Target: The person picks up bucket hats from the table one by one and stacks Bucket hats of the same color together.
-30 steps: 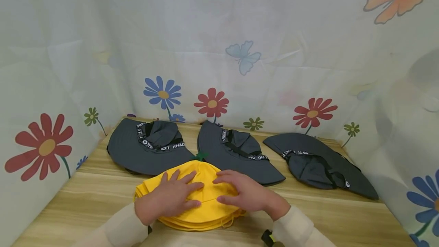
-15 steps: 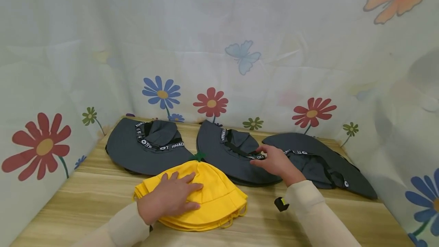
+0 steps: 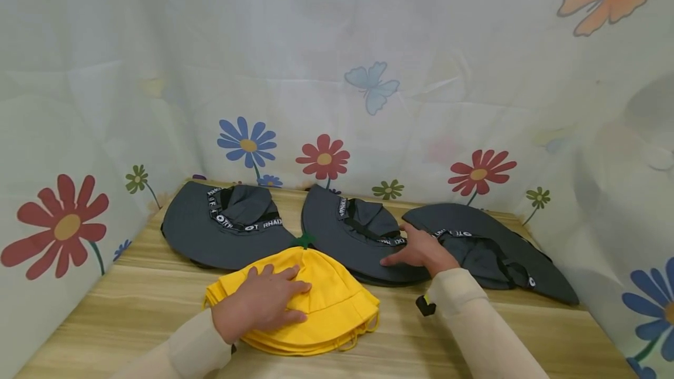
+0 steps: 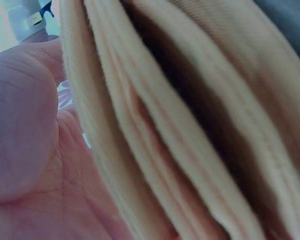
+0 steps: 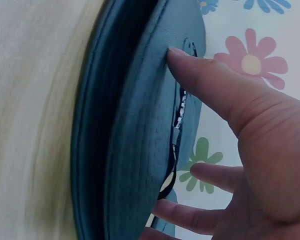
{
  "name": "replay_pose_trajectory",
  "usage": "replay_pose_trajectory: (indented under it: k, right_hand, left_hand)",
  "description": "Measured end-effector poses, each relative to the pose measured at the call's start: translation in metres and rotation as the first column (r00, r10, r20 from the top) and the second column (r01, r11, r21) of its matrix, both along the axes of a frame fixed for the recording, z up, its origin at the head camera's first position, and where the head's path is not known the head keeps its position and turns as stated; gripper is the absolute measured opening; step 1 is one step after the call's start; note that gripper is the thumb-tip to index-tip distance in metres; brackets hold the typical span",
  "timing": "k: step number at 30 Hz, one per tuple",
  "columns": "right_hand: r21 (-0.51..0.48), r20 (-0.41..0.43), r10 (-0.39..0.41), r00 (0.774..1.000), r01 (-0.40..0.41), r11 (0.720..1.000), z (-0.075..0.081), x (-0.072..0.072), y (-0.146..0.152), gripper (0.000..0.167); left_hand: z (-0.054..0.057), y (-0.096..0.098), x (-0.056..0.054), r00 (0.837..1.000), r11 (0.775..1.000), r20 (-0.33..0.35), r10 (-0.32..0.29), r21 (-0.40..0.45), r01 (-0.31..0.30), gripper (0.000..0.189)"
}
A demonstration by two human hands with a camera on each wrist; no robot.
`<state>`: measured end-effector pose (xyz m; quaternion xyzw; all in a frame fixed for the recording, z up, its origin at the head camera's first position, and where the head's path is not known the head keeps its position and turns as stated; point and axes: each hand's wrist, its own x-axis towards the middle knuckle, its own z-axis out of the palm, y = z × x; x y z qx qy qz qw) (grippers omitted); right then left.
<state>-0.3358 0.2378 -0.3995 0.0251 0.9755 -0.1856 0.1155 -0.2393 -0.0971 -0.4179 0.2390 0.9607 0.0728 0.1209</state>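
A folded yellow bucket hat [image 3: 337,303] with a green leaf-shaped top [image 3: 304,241] lies at the table's front middle. My left hand [image 3: 258,306] rests on it with fingers spread. Its stacked brim edges [image 4: 185,140] fill the left wrist view beside the palm. Behind it lies a dark grey bucket hat [image 3: 329,233], folded flat with a lettered band. My right hand [image 3: 421,250] is over this hat's right side. In the right wrist view the thumb [image 5: 205,80] touches the upper brim [image 5: 140,125] of the doubled hat, its other fingers extended.
Another folded dark grey hat [image 3: 189,233] lies at the back left, and one more [image 3: 542,256] at the right, close beside my right hand. The wooden table [image 3: 126,309] meets a flower-printed cloth [image 3: 421,121] at the back and sides.
My right hand has left the yellow hat, moved right and back to the middle dark hat, and lowered onto its brim. My left hand has stayed on the yellow hat.
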Motion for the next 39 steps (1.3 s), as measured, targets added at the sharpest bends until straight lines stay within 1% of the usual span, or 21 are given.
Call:
replay_pose_trajectory:
  k: [4, 8, 11, 14, 16, 21, 23, 29, 33, 37, 39]
  right_hand:
    - [0.012, 0.003, -0.023, 1.0, 0.023, 1.0, -0.004, -0.002, -0.002, 0.114]
    - [0.045, 0.01, -0.046, 0.999, 0.045, 0.998, -0.006, -0.004, -0.004, 0.116]
    - [0.094, 0.019, -0.044, 0.999, 0.042, 0.995, -0.006, -0.005, -0.005, 0.117]
    - [0.113, 0.025, -0.044, 0.999, 0.04, 0.993, -0.008, -0.006, -0.006, 0.117]
    - [0.111, 0.016, -0.043, 0.999, 0.041, 0.993, -0.008, -0.005, -0.007, 0.118]
    - [0.043, -0.037, -0.05, 0.998, 0.052, 0.998, -0.008, -0.003, -0.007, 0.118]
    - [0.02, -0.069, -0.047, 0.997, 0.048, 0.999, -0.007, -0.001, -0.006, 0.113]
    - [0.035, -0.163, 0.0, 0.987, 0.005, 0.999, -0.003, 0.003, -0.003, 0.083]
    - [0.021, -0.208, 0.031, 0.978, -0.027, 0.999, 0.005, 0.009, -0.002, 0.074]
    - [-0.013, -0.272, 0.057, 0.96, -0.064, 0.998, 0.017, 0.019, 0.001, 0.065]
    - [-0.04, -0.312, 0.069, 0.948, -0.085, 0.996, 0.023, 0.024, 0.002, 0.054]
  left_hand:
    - [0.0, 0.0, 0.0, 1.0, 1.0, 0.002, 0.003, 0.006, -0.003, 0.055]
    - [0.0, 0.0, 0.0, 1.0, 1.0, 0.004, 0.003, 0.012, -0.003, 0.055]
    - [-0.001, 0.0, 0.0, 1.0, 1.0, -0.002, 0.0, 0.014, 0.0, 0.055]
    - [-0.001, 0.0, 0.001, 1.0, 1.0, -0.01, -0.002, 0.013, 0.002, 0.055]
    - [-0.001, 0.001, 0.001, 1.0, 1.0, -0.013, -0.003, 0.012, 0.003, 0.055]
    - [-0.001, 0.001, 0.0, 1.0, 1.0, -0.007, -0.001, 0.011, 0.002, 0.055]
    - [-0.001, 0.0, 0.001, 1.0, 1.0, -0.006, -0.001, 0.011, 0.001, 0.055]
    - [0.0, 0.0, 0.002, 1.0, 1.0, -0.006, -0.002, 0.01, 0.002, 0.055]
    - [0.002, 0.001, 0.002, 1.0, 1.0, -0.003, 0.004, 0.009, -0.004, 0.055]
    - [0.001, 0.001, 0.002, 1.0, 1.0, -0.004, 0.007, 0.012, -0.007, 0.055]
    - [0.0, 0.001, 0.001, 1.0, 1.0, -0.003, 0.009, 0.018, -0.009, 0.055]
